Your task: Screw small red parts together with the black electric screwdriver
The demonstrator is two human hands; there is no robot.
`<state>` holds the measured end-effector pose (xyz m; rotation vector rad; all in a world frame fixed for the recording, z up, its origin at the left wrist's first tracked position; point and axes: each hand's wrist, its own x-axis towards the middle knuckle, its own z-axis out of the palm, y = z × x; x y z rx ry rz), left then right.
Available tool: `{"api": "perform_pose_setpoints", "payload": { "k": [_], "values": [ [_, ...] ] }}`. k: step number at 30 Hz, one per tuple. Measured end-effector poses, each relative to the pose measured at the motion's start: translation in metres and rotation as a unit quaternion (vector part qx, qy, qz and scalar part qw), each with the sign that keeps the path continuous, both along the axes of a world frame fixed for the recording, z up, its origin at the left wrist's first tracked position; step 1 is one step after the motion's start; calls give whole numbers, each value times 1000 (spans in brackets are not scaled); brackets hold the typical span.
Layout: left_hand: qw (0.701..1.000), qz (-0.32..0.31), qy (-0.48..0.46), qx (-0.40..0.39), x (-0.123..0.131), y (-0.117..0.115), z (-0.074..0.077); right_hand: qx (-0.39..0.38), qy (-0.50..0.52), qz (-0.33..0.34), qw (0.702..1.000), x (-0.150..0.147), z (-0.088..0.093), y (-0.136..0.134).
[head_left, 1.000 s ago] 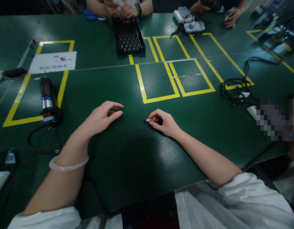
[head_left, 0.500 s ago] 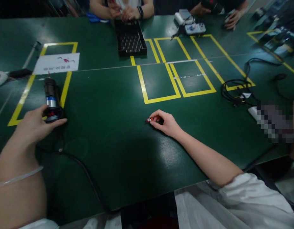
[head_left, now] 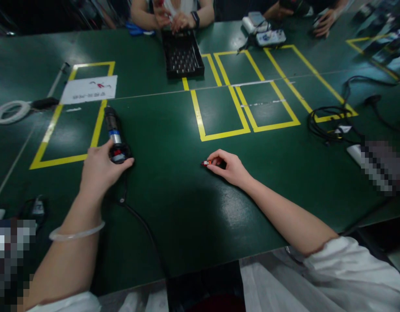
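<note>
Smooth glossy green tabletop (head_left: 173, 216) here. I've got a dark corded cylindrical tool (head_left: 114, 132) w/ shiny silver + blue bands, just right of the leftmost yellow tape rectangle (head_left: 61, 162). Tiny red/orange/white piece (head_left: 205, 163), material too small to ID tbh. My L hand (head_left: 100, 168) is curled partway round the tool's near end; R hand (head_left: 231, 169) grip's pinched on the piece, approx. mid-tabletop.
</note>
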<state>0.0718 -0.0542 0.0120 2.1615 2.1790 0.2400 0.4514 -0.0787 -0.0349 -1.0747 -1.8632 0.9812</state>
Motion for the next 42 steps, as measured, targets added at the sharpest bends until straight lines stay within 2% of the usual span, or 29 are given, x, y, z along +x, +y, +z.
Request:
{"api": "perform_pose_setpoints", "payload": {
  "k": [3,9,15,19,26,31,37,42],
  "values": [
    [1000,-16,-27,2,43,-5,-2,8,4,-4,1000,0,0,0],
    [991,-114,-76,2,124,-10,-10,18,21,-40,999,0,-1,1],
    [975,-201,-95,-2,175,-14,-13,31,29,-84,996,3,-7,5],
    [972,-215,-92,-1,186,-16,-13,40,-4,-106,993,4,-7,6],
    [971,-218,-96,9,186,-17,-14,36,-50,-109,992,-3,-6,9],
    [973,-211,-94,4,187,-18,-12,69,-45,-97,992,-2,-6,9],
    [978,-195,-72,6,192,-21,-11,59,-38,-97,993,2,-5,6],
    [987,-149,-53,17,201,-21,-10,56,-27,-83,995,2,-5,7]
  ]
}}
